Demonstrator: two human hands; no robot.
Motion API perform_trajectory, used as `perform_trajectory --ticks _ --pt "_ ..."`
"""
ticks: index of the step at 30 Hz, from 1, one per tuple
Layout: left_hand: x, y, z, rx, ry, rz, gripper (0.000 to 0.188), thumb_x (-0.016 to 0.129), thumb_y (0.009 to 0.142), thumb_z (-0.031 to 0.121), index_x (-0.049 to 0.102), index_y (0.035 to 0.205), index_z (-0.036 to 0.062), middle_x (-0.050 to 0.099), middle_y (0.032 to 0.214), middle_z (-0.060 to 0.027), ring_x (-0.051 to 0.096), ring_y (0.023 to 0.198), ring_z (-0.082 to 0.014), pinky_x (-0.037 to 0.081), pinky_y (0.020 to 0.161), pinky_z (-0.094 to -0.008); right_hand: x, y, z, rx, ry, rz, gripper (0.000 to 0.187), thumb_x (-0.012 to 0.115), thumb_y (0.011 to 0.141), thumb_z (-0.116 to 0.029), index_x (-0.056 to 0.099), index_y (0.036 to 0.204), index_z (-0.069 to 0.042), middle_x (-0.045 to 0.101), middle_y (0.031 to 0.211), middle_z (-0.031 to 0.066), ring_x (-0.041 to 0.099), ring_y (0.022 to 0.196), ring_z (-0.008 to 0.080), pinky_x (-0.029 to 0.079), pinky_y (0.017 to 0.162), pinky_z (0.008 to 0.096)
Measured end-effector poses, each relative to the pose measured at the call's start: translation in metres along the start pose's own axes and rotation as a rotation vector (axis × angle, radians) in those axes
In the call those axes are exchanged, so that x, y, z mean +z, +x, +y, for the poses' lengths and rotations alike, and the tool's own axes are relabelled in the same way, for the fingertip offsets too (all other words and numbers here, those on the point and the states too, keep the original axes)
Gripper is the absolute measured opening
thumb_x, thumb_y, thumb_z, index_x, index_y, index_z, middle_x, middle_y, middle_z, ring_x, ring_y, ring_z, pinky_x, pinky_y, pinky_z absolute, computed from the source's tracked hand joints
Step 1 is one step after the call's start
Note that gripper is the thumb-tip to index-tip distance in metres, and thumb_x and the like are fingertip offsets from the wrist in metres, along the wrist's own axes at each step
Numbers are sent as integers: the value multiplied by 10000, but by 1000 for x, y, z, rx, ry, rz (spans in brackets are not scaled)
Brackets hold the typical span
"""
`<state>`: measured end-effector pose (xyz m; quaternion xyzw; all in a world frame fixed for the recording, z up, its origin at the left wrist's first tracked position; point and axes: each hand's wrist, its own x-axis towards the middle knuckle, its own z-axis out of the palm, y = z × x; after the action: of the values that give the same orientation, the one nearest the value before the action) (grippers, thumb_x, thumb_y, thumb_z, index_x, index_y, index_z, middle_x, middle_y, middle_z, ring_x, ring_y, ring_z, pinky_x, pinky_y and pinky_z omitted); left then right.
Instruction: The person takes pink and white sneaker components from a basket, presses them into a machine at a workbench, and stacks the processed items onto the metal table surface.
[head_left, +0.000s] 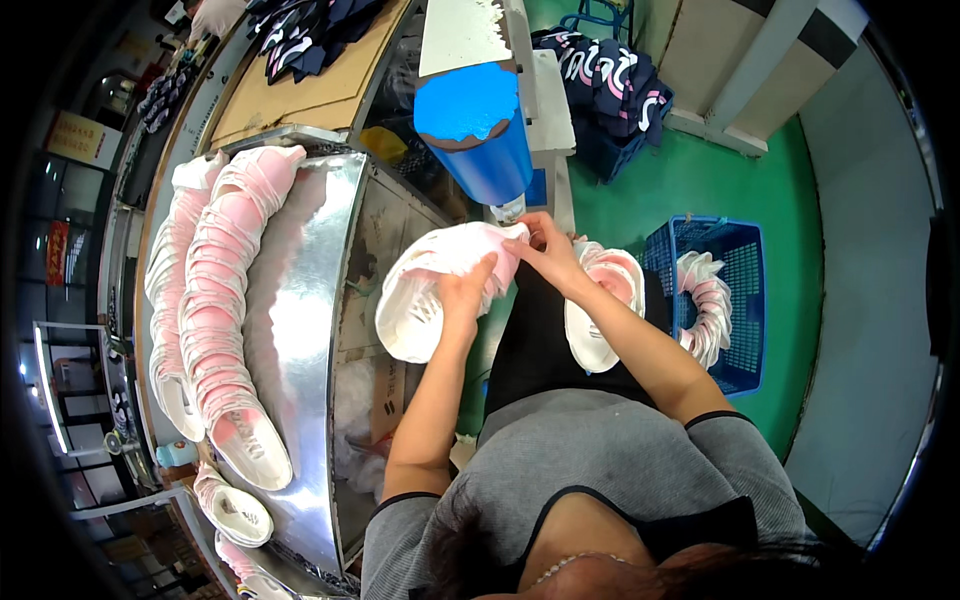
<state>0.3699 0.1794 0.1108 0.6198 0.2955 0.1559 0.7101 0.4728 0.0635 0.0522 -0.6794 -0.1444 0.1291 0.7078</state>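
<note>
The left hand [463, 298] clasps a pink-and-white shoe upper [428, 262] — the right hand [552, 258] pinches its edge (close by the blue machine [485, 150]).

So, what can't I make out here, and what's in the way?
All in the head view:
Left hand: some fingers, hidden by the pink-and-white shoe pieces it holds.
Stack at the lap: partly covered by the right forearm.
Area beneath the blue machine casing: blocked by the casing.
Person at upper left: cut off by the top edge.
Blue basket: floor partly hidden by its contents.
</note>
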Motion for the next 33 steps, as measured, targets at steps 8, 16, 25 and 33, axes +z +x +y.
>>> perform_trajectory --ticks 8,16,25,33 --pt "-5 49 15 -60 -59 -175 441 688 786 197 578 1142 -41 612 1068 -83 583 938 -153 449 816 -287 -9 49 -17 367 380 -99 82 610 863 -48 559 843 14 590 790 78 634 686 157 561 651 268" --pt "0 96 -11 -319 -500 -52 403 605 822 135 518 1158 -69 614 1077 -160 622 975 -264 504 869 -374 -8 84 -1 716 659 -138 100 510 854 22 535 781 -42 551 751 63 546 623 145 461 525 227" --pt "-27 89 -24 -479 -806 -102 409 490 903 227 498 1229 -20 575 1214 -164 575 1092 -321 453 958 -465 -128 126 64 211 -752 -752 658 732 741 -292 460 1256 14 565 1192 210 565 1095 291 467 882 365" --pt "-89 -90 94 -74 -219 332 556 664 760 212 479 1226 -29 577 1162 -170 570 1082 -284 454 956 -401 -163 53 173 272 -1417 -1054 771 793 616 -285 480 1261 -3 572 1166 229 558 1095 351 459 902 423"
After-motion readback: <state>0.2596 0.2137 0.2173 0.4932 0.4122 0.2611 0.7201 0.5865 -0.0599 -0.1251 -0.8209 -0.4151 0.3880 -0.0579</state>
